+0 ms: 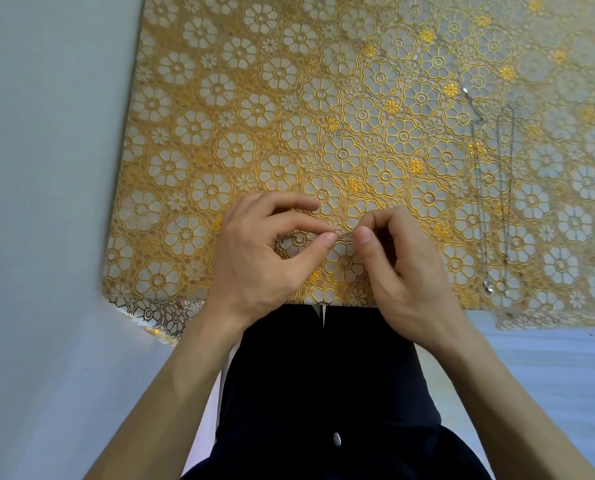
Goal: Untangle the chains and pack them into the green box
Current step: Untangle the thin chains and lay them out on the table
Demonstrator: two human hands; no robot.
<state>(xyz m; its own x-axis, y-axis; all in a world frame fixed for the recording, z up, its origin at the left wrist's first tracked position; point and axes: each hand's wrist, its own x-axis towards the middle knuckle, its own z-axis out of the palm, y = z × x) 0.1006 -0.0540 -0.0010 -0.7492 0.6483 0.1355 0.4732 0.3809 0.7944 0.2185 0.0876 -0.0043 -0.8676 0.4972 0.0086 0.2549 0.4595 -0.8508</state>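
The desk (254, 98) is covered by a gold flower-patterned cloth (199, 161). Near its front edge, a thin tangled chain (343, 236) is pinched at one end by the thumb and forefinger of the left hand (254, 258), the other fingers being loosely curled above it. The short stretch of chain is held taut just above the cloth. Its other end is gripped by the curled fingertips of the right hand (406, 271). Well to the right, more thin chains (510, 202) are laid out lengthwise on the desk, apart from both hands.
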